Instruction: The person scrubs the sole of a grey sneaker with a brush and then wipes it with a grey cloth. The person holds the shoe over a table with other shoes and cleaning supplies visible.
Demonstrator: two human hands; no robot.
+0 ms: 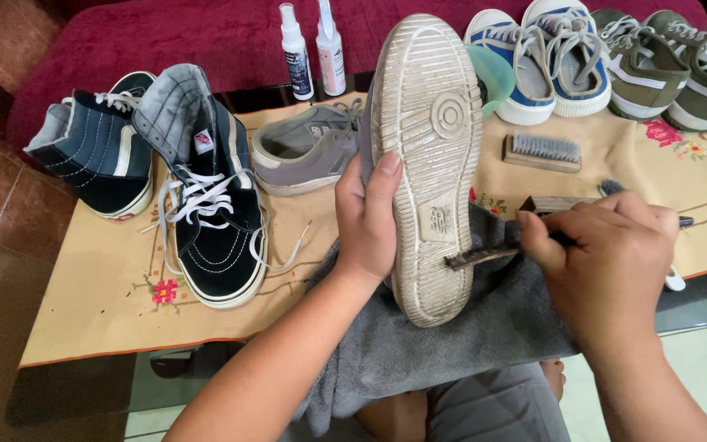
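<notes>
Figure: From my remote seat I see the left hand (367,219) clasping a grey shoe (427,164) held sole-up over a grey towel (460,327) on the lap. The right hand (607,254) is clenched around a small brush (493,252), bristles touching the sole's heel edge (dirt visible in the tread). Behind on the beige cloth (108,295): a wooden brush (543,152), its matching grey shoe (304,151), and a black high-top (210,213).
</notes>
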